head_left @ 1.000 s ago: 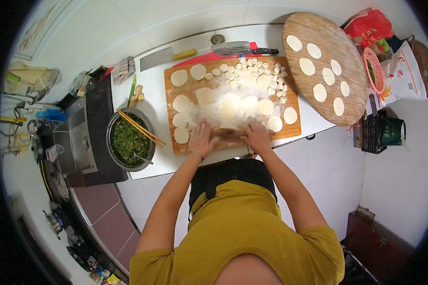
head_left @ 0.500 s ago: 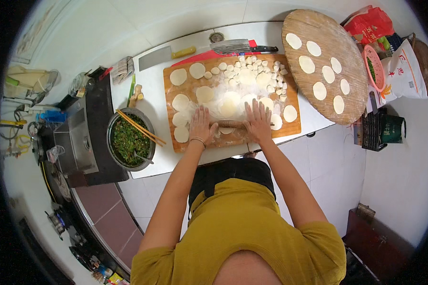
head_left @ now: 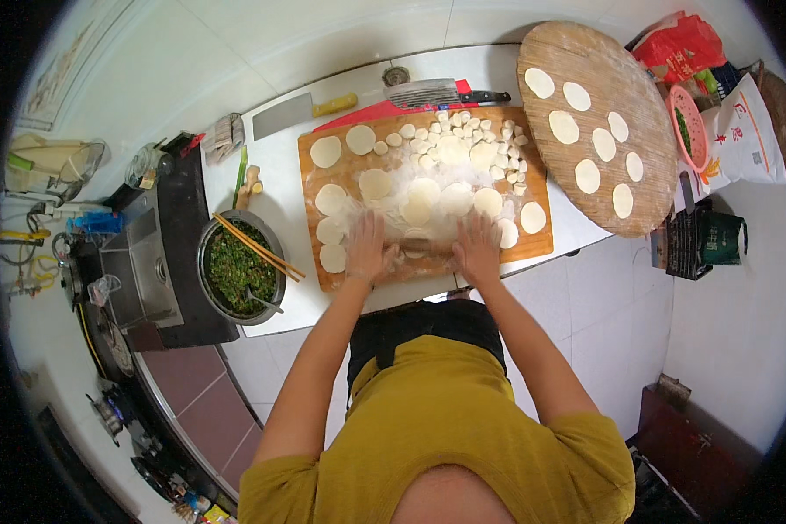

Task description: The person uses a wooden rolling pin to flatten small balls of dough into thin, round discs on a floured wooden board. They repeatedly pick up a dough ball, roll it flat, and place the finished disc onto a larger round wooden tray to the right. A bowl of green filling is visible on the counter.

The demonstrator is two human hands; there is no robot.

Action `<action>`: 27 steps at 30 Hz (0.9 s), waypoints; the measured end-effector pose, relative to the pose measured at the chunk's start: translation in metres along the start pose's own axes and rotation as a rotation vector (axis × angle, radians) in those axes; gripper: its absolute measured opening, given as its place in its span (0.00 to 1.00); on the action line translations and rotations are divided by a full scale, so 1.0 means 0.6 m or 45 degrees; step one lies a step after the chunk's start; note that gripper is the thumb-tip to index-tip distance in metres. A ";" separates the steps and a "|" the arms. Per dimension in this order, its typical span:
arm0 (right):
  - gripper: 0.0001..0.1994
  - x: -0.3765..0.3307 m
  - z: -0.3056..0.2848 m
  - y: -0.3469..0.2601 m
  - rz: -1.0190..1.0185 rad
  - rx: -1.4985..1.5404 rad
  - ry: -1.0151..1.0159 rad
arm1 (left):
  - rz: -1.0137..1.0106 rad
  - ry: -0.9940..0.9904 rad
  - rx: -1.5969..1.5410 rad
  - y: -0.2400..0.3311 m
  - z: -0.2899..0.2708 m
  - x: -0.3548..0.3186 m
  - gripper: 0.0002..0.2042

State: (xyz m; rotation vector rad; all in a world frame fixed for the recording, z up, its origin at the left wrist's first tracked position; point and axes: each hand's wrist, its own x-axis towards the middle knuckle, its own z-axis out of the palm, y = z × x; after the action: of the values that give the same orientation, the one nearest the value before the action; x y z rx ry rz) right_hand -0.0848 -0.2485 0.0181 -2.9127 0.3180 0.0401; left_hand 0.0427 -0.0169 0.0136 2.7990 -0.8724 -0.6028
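Note:
A wooden rolling pin lies crosswise near the front edge of the floured cutting board, slightly blurred by motion. My left hand rests flat over its left end, fingers stretched forward. Over the right end lies my right hand, its fingers also stretched out and apart. Whatever is beneath the pin is mostly hidden. Round dough wrappers are spread about the board, some overlapping in the flour beyond the pin. Small cut dough pieces cluster at the board's far right.
To the left stands a bowl of chopped green filling with chopsticks across it. A cleaver and a black-handled knife lie behind the board. A round wooden board carries several wrappers at right. Ginger sits near the bowl.
Both hands and the rolling pin have moved toward me over the board. My hands remain flat on the pin, and the view has shifted slightly.

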 end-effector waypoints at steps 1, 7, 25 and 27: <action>0.29 -0.023 -0.003 -0.002 0.000 -0.004 -0.063 | 0.019 -0.031 0.029 -0.003 0.008 -0.025 0.36; 0.29 0.052 -0.001 -0.011 -0.003 0.028 0.112 | -0.072 0.170 -0.045 -0.008 0.019 0.004 0.36; 0.32 -0.027 -0.005 -0.009 -0.136 0.070 -0.079 | -0.002 0.026 0.061 -0.006 0.011 -0.054 0.36; 0.26 -0.039 0.007 -0.009 -0.215 0.025 0.054 | 0.039 0.019 0.040 -0.016 0.035 -0.079 0.36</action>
State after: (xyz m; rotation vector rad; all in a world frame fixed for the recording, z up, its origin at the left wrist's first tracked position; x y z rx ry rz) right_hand -0.1063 -0.2376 0.0161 -2.9122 0.0774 -0.0510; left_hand 0.0032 0.0178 0.0079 2.8088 -0.9284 -0.5679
